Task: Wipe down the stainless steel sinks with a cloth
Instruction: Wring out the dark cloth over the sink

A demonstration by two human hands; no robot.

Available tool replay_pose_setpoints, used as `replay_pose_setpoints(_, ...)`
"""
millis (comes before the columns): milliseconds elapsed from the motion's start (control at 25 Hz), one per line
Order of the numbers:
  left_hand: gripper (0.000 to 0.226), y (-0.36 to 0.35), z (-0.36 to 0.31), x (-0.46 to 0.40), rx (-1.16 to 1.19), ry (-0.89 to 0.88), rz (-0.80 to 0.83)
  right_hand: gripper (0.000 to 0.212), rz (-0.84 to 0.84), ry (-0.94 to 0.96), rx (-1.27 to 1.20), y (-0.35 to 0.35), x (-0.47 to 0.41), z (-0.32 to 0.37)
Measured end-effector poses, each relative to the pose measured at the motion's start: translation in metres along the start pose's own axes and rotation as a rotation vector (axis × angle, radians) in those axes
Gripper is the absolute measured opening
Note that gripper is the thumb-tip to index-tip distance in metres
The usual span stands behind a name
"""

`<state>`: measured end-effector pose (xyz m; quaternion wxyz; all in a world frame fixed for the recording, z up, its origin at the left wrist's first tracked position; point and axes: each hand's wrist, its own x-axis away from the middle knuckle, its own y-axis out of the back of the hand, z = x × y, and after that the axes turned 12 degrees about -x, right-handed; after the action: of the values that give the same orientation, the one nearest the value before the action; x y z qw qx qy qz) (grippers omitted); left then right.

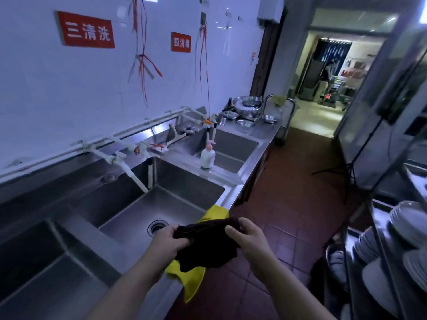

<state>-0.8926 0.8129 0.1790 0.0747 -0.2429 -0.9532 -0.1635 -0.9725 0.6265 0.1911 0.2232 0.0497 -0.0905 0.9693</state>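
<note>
- Both hands hold a dark brown cloth above the front edge of the steel counter — the left hand grips its left end with curled fingers, the right hand pinches its right end.
- Under the dark cloth a yellow cloth drapes over the counter's front rim and hangs toward the red tiled floor.
- Nearest on the left sits one sink basin; just past the hands lies the middle sink, its round drain bare, a white tap angled down into it.
- On the ledge between the middle sink and the far sink stands a white pump bottle.
- Beyond the far sink, steel bowls and small pans crowd the counter's end.
- Two red signs hang on the white tiled wall, red strings dangling beside them.
- At the right, a metal rack carries stacked plates — behind it, an open doorway to a lit room.
</note>
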Motion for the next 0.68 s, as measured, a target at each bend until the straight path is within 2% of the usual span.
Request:
replay_pose_setpoints(160, 0.018, -0.025, -0.029, -0.082, 0.03, -0.047, 0.056, 0.007, -0.096, 0.017, -0.002, 0.032, -0.056, 0.027)
replay_pose_setpoints(280, 0.004, -0.056, -0.048, -0.138, 0.059, -0.069, 0.127, 0.005, -0.172, 0.03, -0.02, 0.066, -0.095, 0.037)
replay_pose_setpoints(400, 0.004, -0.097, -0.066, -0.186, 0.079, -0.073, 0.192, 0.007, -0.236, 0.042, -0.045, 0.107, -0.139, 0.038)
replay_pose_setpoints(520, 0.007, -0.139, -0.08, -0.236, 0.086, -0.067, 0.189, 0.016, -0.256, 0.048, -0.07, 0.15, -0.188, 0.039)
replay_pose_setpoints(680, 0.007, -0.213, -0.112, -0.319, 0.033, -0.072, 0.148, 0.009, -0.264, 0.049, -0.084, 0.234, -0.275, 0.049)
